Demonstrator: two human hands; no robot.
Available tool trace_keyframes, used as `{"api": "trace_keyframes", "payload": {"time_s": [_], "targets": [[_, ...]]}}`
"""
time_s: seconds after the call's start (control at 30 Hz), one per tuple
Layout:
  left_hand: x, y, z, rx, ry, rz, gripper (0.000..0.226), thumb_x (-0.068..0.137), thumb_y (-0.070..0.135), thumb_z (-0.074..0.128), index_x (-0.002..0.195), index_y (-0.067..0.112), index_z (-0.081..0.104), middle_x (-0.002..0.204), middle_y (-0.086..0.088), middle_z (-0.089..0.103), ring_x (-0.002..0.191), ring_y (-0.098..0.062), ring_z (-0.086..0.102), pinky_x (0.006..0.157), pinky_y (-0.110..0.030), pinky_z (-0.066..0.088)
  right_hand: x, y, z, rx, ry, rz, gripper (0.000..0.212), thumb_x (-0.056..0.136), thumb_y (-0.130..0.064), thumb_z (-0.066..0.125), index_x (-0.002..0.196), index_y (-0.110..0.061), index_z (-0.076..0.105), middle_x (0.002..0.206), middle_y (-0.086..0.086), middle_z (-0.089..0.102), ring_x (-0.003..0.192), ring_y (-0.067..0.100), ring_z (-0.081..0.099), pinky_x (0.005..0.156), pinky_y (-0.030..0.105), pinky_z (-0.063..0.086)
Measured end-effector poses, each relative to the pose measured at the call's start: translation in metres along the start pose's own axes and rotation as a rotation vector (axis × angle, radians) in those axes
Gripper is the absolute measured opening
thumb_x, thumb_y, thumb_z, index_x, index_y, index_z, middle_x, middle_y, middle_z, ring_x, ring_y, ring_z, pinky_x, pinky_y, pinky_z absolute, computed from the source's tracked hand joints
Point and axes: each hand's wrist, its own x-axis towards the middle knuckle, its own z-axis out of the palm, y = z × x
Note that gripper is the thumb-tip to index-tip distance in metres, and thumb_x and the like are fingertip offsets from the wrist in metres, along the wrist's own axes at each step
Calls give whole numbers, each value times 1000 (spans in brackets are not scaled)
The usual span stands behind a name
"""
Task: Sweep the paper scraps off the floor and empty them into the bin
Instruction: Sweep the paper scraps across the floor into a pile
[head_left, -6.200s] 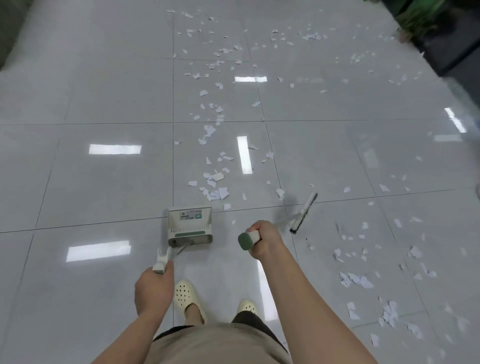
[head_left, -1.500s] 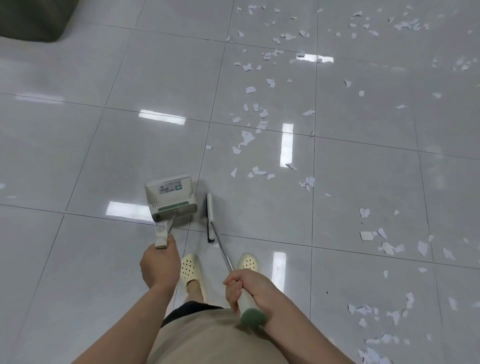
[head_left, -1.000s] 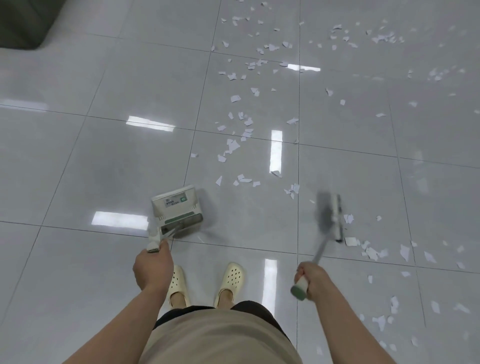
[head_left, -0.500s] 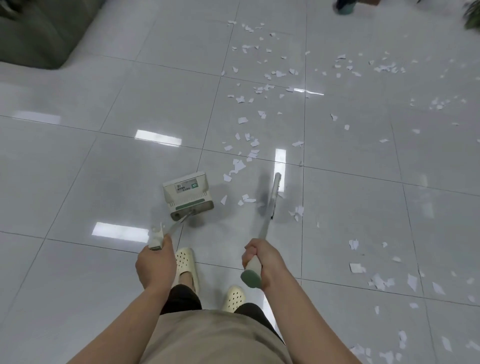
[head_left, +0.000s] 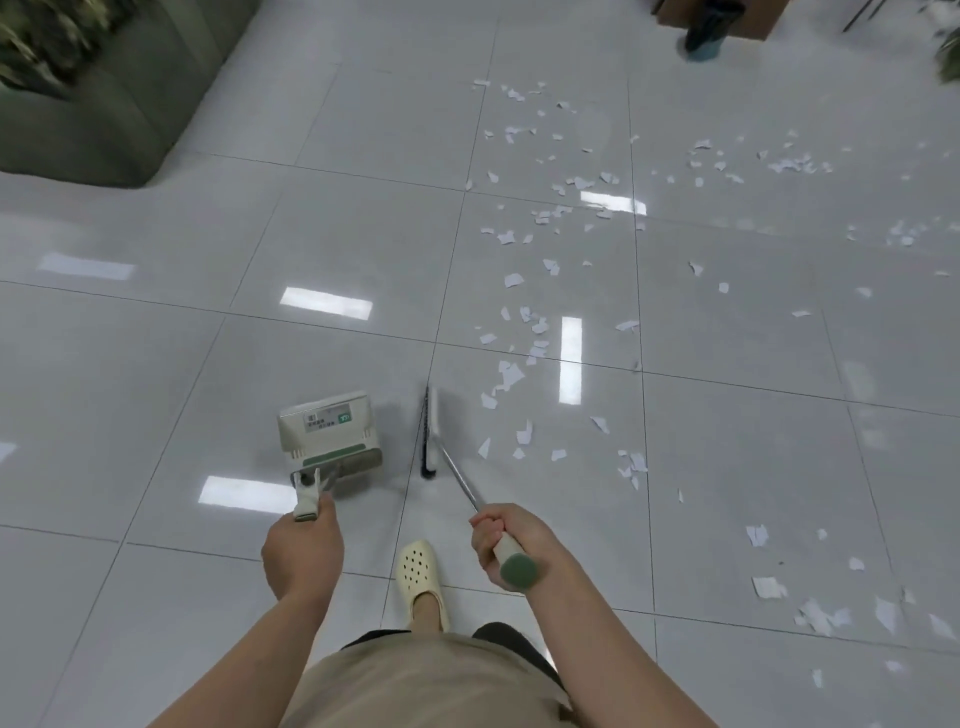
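Here, line by line, was how things stood.

Left hand: the left hand (head_left: 303, 553) was clenched round the dustpan's handle, keeping the dustpan (head_left: 329, 435) down on the floor (head_left: 156, 364) just in front of the feet, probably so it stood ready as a target for the sweep.

Right hand: the right hand (head_left: 506, 540) was grasping the green-capped end of the broom, the shaft slanting forward and down.

Broom: the broom (head_left: 430, 434) had its head edge-on just beside the dustpan's right side, apart from it; this looked like the end of a stroke pulling litter toward the pan.

Paper scraps: the paper scraps (head_left: 524, 332) were small, white, torn and flat, strewn in a loose trail from just right of the broom head toward the far edge of the floor, with another scatter near the right edge.

Inside the pan: could not be seen.

Bin: none clearly in view.

Progress: judged early, since most scraps lay unswept.

Other: one pale clog (head_left: 420, 577) showed between the arms.
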Motion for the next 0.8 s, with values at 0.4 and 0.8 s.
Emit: {"api": "trace_keyframes", "payload": {"time_s": [0.4, 0.8], "targets": [[61, 30, 6, 87, -138, 75, 56, 96, 53, 59, 70, 3, 60, 66, -16, 61, 61, -38, 59, 57, -42, 54, -19, -72, -79, 150, 465, -312, 29, 88, 6, 42, 65, -12, 38, 41, 1, 38, 25, 12, 38, 30, 16, 36], [52, 51, 26, 56, -265, 146, 52, 97, 49, 61, 71, 4, 60, 67, -13, 63, 63, -31, 59, 56, -34, 43, -6, -56, 8, 186, 223, -366, 29, 90, 7, 41, 72, -15, 35, 46, -2, 33, 29, 8, 33, 28, 14, 31]]}}
